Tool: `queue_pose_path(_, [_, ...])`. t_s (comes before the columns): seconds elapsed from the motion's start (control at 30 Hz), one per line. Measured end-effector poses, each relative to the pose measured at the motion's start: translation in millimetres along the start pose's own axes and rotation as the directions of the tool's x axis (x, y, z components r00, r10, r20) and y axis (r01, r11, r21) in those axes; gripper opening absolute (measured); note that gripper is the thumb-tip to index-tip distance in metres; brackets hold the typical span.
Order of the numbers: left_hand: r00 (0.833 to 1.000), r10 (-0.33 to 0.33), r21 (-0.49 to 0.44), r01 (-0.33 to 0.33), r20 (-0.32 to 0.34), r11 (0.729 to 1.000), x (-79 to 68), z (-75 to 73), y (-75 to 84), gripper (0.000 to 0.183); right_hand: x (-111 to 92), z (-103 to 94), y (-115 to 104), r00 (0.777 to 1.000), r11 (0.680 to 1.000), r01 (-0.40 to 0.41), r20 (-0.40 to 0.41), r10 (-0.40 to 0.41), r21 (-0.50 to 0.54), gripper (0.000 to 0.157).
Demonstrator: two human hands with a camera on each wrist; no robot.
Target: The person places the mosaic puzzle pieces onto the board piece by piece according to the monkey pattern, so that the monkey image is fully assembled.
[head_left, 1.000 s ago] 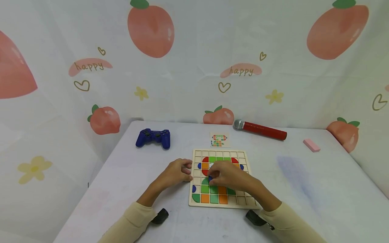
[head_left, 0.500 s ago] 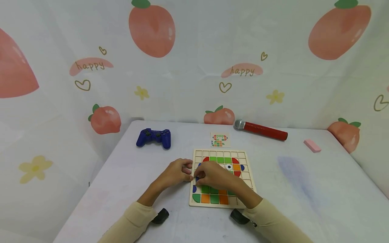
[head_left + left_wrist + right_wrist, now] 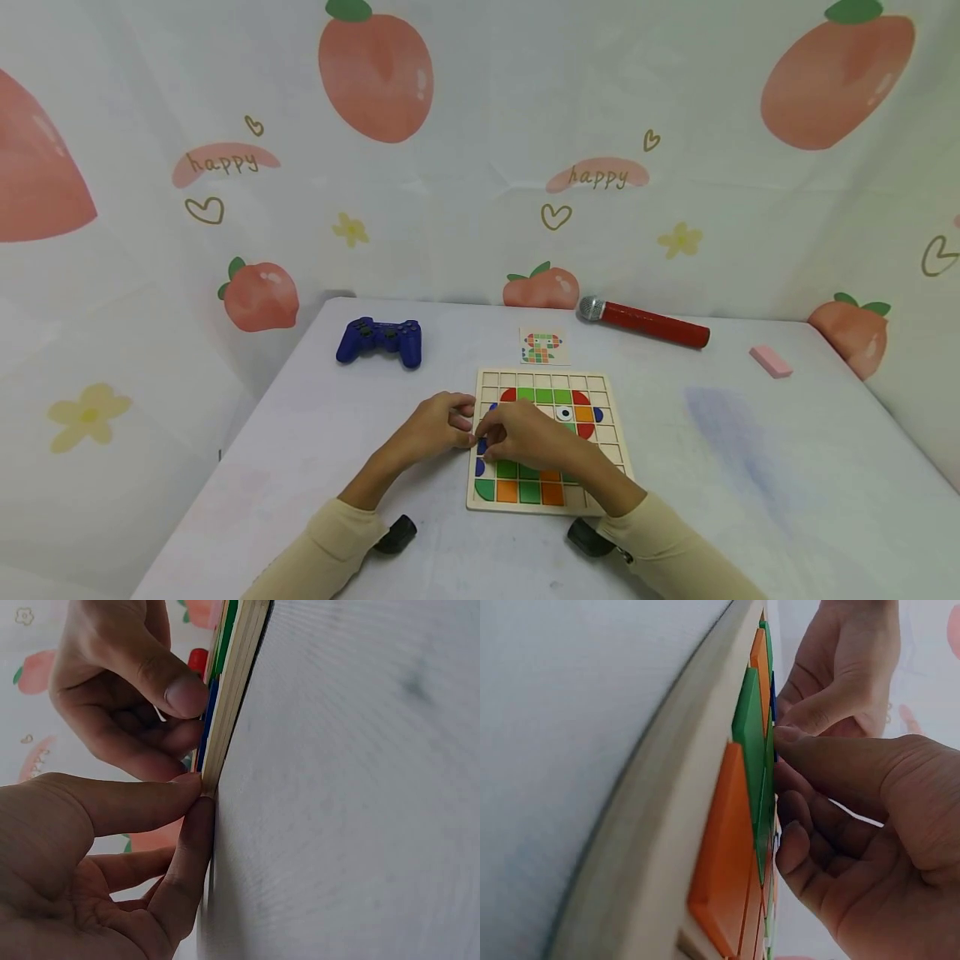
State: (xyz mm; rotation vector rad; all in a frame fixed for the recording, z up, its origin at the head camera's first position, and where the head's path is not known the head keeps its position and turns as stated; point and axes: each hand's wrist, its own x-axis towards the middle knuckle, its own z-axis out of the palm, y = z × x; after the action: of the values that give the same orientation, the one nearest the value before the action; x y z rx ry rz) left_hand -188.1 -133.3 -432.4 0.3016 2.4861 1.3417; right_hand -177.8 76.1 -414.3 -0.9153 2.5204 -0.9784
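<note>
A wooden grid puzzle board (image 3: 592,382) with flat coloured pieces lies on the table. My left hand (image 3: 431,427) grips the left edge of this board, its thumb and index finger at the rim in the left wrist view. Over the board's left column, the thumb and fingers of my right hand (image 3: 536,435) pinch a blue puzzle piece (image 3: 482,447), low against the board. Another blue half-round piece (image 3: 480,467) sits just below it. In the right wrist view, orange (image 3: 724,855) and green pieces (image 3: 748,727) stand slightly proud of the board. My right hand hides several middle pieces.
Behind the board lies a small pattern card (image 3: 544,347). A blue game controller (image 3: 380,340) is at the back left. Towards the back right are a red microphone (image 3: 652,323) and a pink block (image 3: 770,362). A peach-printed cloth (image 3: 450,208) hangs behind the table.
My right hand has moved left across the board with the blue piece, from the middle to the left column, then slightly down. The left hand stays at the board's edge.
</note>
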Motion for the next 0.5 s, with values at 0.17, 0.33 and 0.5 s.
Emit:
queue_pose_path(0.17, [1.000,0.005,-0.008,-0.005,-0.006,1.000,0.1,0.5,0.2,0.062,-3.1,-2.3,0.8,1.000,1.000,0.011,0.002,-0.011,-0.009,0.020])
queue_pose_path(0.33, [1.000,0.011,0.014,-0.011,-0.007,1.000,0.3,1.3,-0.4,0.058,-16.6,-11.3,7.6,1.000,1.000,0.001,-0.003,-0.001,-0.031,0.025])
queue_pose_path(0.5, [1.000,-0.005,-0.007,0.005,0.016,1.000,-2.6,-0.2,0.2,0.055,-51.8,-36.0,25.2,0.995,0.995,-0.064,-0.076,0.059,-0.075,0.027])
